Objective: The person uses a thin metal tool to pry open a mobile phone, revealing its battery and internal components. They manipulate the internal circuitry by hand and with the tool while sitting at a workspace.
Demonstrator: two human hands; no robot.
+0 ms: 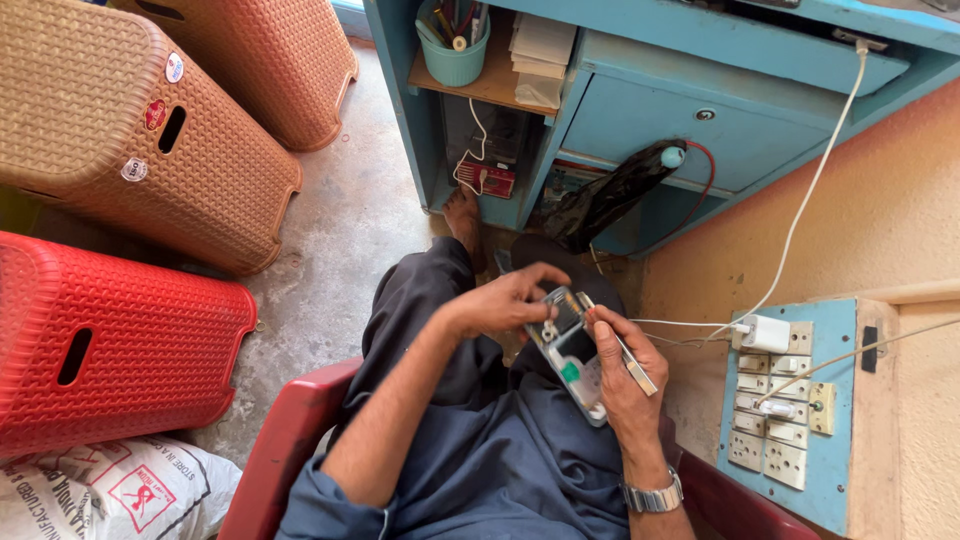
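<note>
Grey opened phone (573,352) rests gripped in the right hand (622,372); left hand (505,300) fingers pinch at it, perhaps holding a small part.

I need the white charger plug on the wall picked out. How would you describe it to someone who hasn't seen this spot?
Start at the blue switchboard on the orange wall, beside the right hand. At its top left corner sits the white charger plug. Unlike the flat sockets and switches below, it is a block standing out from the panel.
</note>
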